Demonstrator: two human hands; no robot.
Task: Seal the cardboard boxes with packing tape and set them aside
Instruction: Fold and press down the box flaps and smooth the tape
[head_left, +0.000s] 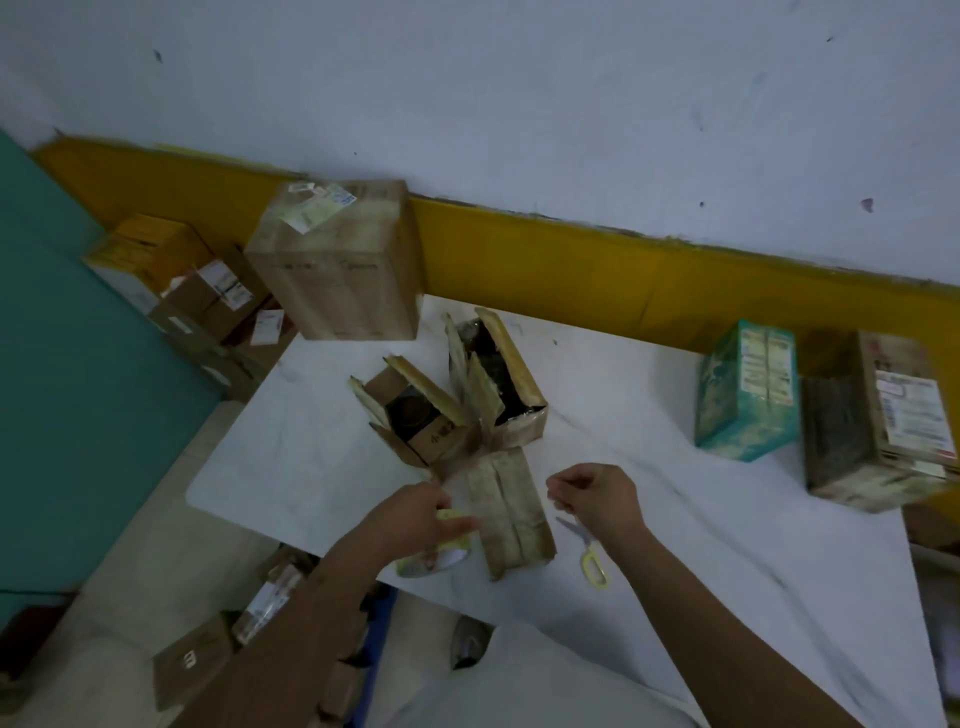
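Your left hand grips the tape roll, just left of the near closed box. Your right hand, fingers curled, is just right of it; its hold cannot be told.

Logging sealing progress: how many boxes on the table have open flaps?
2. The left open box and the right open box stand side by side in the middle of the table. Everything else on it looks closed; none seems hidden.

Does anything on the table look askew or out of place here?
Yes. The large cardboard box at the table's far left corner is tilted and seems to hang past the edge. Two smaller boxes near the middle stand unsealed, flaps up.
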